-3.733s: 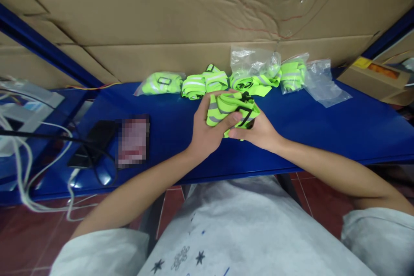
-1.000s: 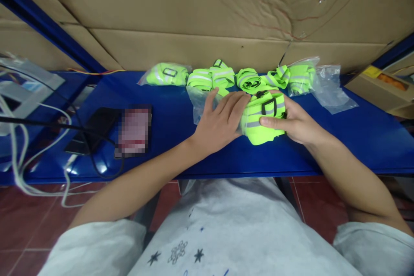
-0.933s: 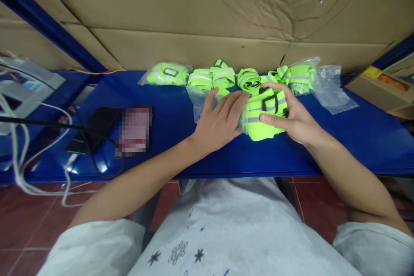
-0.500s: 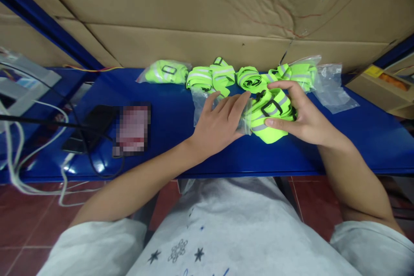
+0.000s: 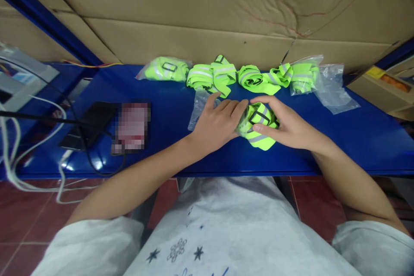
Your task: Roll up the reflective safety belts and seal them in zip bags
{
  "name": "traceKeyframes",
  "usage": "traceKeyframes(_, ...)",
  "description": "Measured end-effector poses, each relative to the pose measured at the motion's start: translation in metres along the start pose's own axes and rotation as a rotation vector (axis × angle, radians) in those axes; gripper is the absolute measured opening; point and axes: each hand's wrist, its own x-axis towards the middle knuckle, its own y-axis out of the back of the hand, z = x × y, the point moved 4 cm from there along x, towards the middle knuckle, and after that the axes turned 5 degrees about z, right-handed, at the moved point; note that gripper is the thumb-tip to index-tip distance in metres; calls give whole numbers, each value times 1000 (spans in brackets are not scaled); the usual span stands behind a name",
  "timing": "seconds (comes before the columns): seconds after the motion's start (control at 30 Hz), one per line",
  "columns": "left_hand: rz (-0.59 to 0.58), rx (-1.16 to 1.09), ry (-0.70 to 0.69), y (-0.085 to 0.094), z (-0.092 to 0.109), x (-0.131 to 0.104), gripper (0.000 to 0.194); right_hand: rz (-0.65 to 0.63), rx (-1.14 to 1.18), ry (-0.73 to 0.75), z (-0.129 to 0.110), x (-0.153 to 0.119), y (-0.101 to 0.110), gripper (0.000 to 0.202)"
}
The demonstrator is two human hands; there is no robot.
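Between my hands is a folded neon-yellow reflective strap point(image 5: 261, 138) with grey stripes and a black buckle. My right hand point(image 5: 286, 123) is closed around its right side, the thumb lying across the front. My left hand point(image 5: 218, 123) grips a clear plastic bag point(image 5: 198, 108) at the strap's left end. Part of the strap sits inside the bag's mouth; how deep is hidden by my left fingers. Behind my hands lie a coiled strap point(image 5: 250, 77), a loosely folded strap point(image 5: 207, 77) and a bagged strap point(image 5: 166, 70).
At the back right are another bagged strap point(image 5: 304, 76) and a flat clear bag point(image 5: 336, 88). A black phone point(image 5: 89, 127), a pixelated object point(image 5: 132, 127) and white cables point(image 5: 14, 159) occupy the left. A cardboard sheet point(image 5: 181, 36) backs the blue table point(image 5: 323, 159); a cardboard box point(image 5: 381, 90) stands right.
My right hand has moved left with the strap, pushing it further toward the bag and my left hand. My left hand has stayed nearly in place.
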Motion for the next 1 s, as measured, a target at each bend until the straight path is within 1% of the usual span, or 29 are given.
traceKeyframes(0.1,-35,-23,-2,-3,-1,1,65,33,-50,-35,0,-2,-6,54)
traceKeyframes(0.17,-77,-60,2,-6,-3,1,68,37,-37,-102,5,-3,-11,53)
traceKeyframes(0.27,-158,-136,34,-12,-4,0,79,64,37,-213,16,-3,-17,65)
traceKeyframes(0.3,-182,-158,49,-14,-5,0,84,73,49,-233,19,-3,-19,63)
traceKeyframes(0.33,-205,-175,64,-16,-5,-1,90,81,50,-234,21,-2,-20,58)
traceKeyframes(0.4,-244,-196,89,-20,-6,-1,96,101,21,-174,20,-1,-22,42)
traceKeyframes(0.5,-277,-213,131,-25,-8,-1,95,135,-34,-40,13,0,-23,28)
traceKeyframes(0.6,-289,-224,156,-26,-9,-1,92,93,-58,-8,8,0,-24,26)
traceKeyframes(0.67,-282,-237,162,-26,-9,0,94,62,-44,5,7,0,-24,25)
traceKeyframes(0.73,-280,-259,172,-26,-9,0,97,60,-14,9,7,2,-22,23)
traceKeyframes(0.9,-330,-359,181,-28,-10,2,98,29,16,-48,15,4,-20,20)
traceKeyframes(1.0,-325,-364,171,-28,-8,2,96,35,5,-68,17,4,-23,15)
